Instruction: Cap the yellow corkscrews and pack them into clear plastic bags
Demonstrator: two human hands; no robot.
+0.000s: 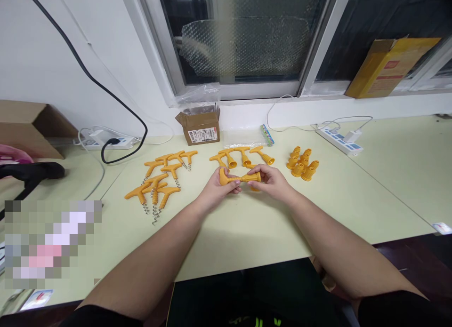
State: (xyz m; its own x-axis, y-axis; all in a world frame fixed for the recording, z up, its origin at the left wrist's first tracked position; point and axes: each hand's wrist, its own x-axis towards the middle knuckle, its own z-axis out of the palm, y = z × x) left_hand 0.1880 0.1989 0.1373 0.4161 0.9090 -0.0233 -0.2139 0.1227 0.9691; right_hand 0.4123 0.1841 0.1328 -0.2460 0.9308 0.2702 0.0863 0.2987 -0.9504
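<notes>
Head view: left hand (219, 188) pinches a yellow plastic T-handled corkscrew (223, 177); right hand (270, 181) grips a yellow ribbed plastic cone sleeve (251, 177), in line, narrow end toward the handle. Both held nearer the person than the small open brown cardboard box (197, 123), slightly right of it. Left-front of box: bare metal-spiral corkscrews (155, 179). Right-front: sleeved corkscrews (246, 158); farther right, loose yellow sleeves (298, 170).

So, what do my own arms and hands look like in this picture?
Your left hand and right hand wear no gloves. Both forearms are bare, with no watch or bracelet visible. Short black sleeves show at the bottom.
</notes>
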